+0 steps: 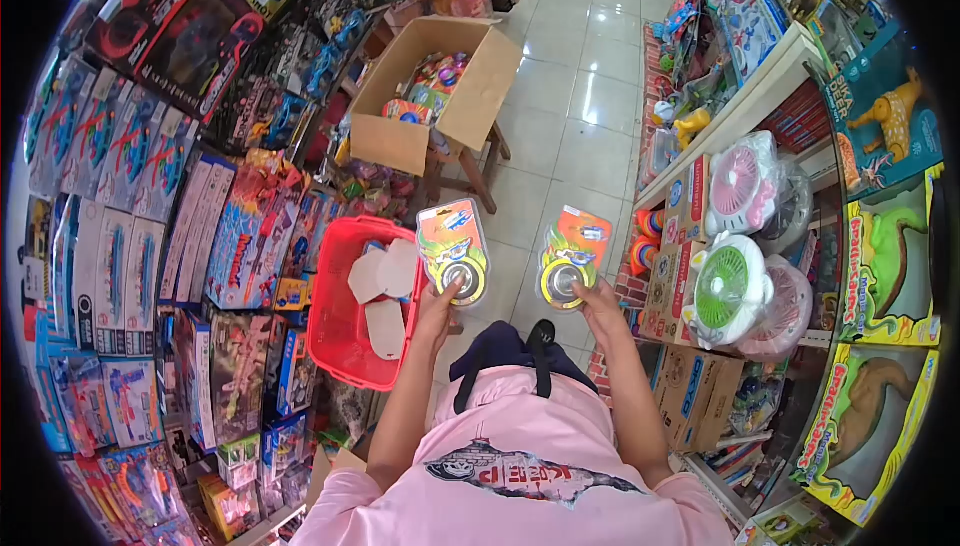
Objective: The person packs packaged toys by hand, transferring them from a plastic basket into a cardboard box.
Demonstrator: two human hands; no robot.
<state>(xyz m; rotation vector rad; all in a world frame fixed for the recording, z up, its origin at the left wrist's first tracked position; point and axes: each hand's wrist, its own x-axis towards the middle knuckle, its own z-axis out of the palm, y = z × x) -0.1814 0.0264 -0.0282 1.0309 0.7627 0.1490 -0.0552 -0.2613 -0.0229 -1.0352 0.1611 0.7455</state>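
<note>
My left hand (437, 308) is closed on the lower edge of a blister-packed toy (452, 236). Its orange and green card carries a round, yellow-rimmed disc that looks like a yo-yo. A matching blister pack (577, 241) is in my right hand (600, 311), gripped at its lower right edge with the thumb by the disc. Both packs are held up side by side, apart from each other, with their printed fronts towards me. Close to my left hand stands a red plastic basket (325, 311) with several white card pieces (385, 331) in it.
An open cardboard box (390, 141) of colourful packed toys rests on a wooden stool (470, 176). Boxed toys (105, 266) line the left shelves. On the right are small fans (728, 281), cartons (695, 396) and boxed animal figures (870, 406). A tiled aisle (570, 116) runs ahead.
</note>
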